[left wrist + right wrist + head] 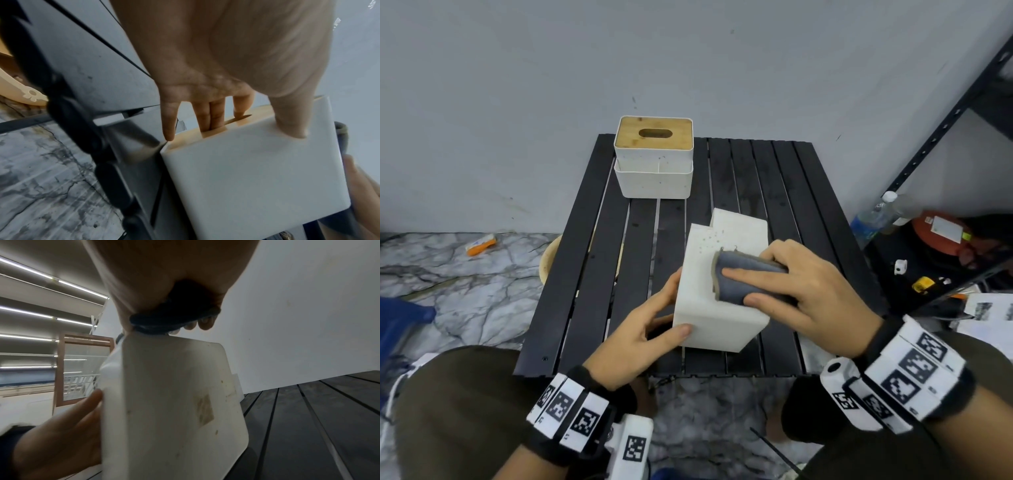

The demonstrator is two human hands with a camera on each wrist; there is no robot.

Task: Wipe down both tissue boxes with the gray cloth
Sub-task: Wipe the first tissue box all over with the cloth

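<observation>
A white tissue box (709, 308) lies tipped on its side near the front of the black slatted table (774, 178). My left hand (643, 329) grips it, with the thumb (292, 123) on a white face and two fingers (211, 116) in the slot of its wooden lid. My right hand (801, 287) holds the folded gray cloth (743, 277) pressed on the box's upper face, which shows dark specks. The cloth (174, 321) sits under my palm on the box (174, 402) in the right wrist view. A second tissue box (654, 157) with a bamboo lid stands upright at the table's back.
A black metal shelf (945, 126) stands at the right, with a water bottle (873, 216), a red object and papers on the floor beside it. A small orange packet (481, 245) lies on the marble floor at the left. A beige round stool (549, 260) sits under the table's left edge.
</observation>
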